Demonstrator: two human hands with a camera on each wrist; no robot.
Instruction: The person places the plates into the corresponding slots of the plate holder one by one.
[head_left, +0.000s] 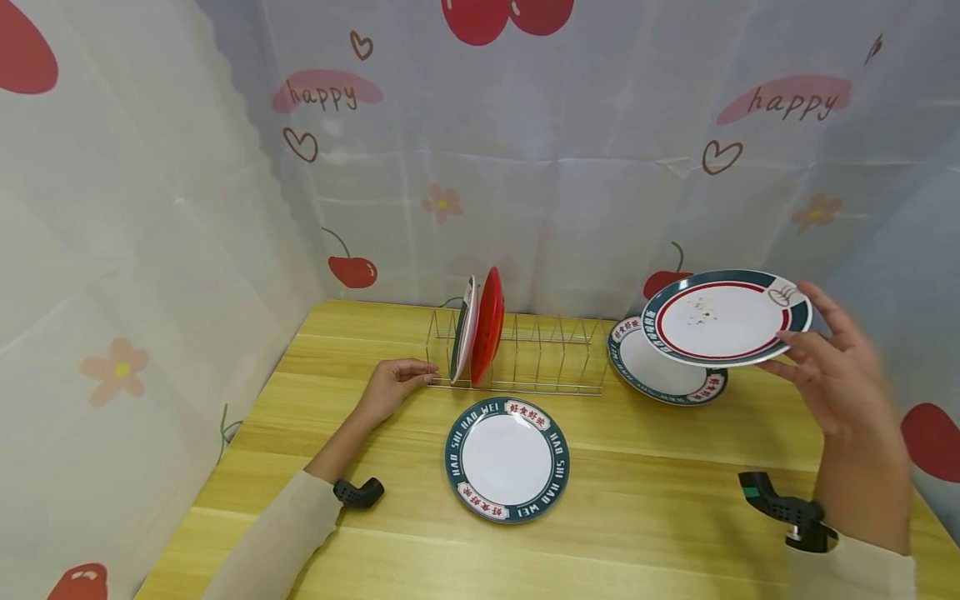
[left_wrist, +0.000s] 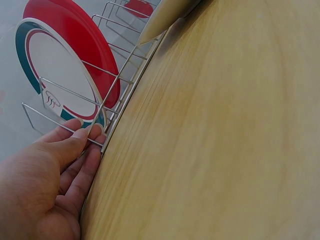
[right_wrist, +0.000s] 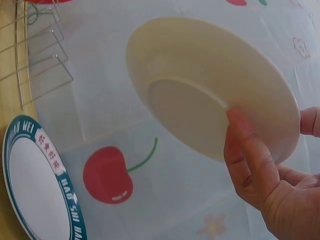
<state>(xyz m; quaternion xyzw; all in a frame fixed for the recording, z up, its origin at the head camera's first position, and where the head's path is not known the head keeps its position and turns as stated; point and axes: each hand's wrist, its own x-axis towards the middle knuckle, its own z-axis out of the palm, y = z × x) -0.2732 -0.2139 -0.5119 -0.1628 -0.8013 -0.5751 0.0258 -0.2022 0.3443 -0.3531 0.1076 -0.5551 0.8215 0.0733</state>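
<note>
My right hand (head_left: 840, 367) holds a white plate (head_left: 727, 321) by its right rim, raised over the table's right side. This plate has a dark teal edge, a red ring and brown specks; its pale underside (right_wrist: 190, 90) faces the right wrist camera. At the front left corner of the wire dish rack (head_left: 555, 387), my left hand (head_left: 393, 387) pinches the metal wire between thumb and fingers. A white plate with a teal and red rim (left_wrist: 60, 70) and a red plate (head_left: 489, 329) stand upright in the rack's left part.
One teal-rimmed plate (head_left: 506, 462) lies flat in front of the rack on the wooden table (head_left: 645, 517). Another teal-rimmed plate (head_left: 660, 367) lies right of the rack, partly hidden under the raised plate. A printed curtain (head_left: 540, 208) hangs behind the table.
</note>
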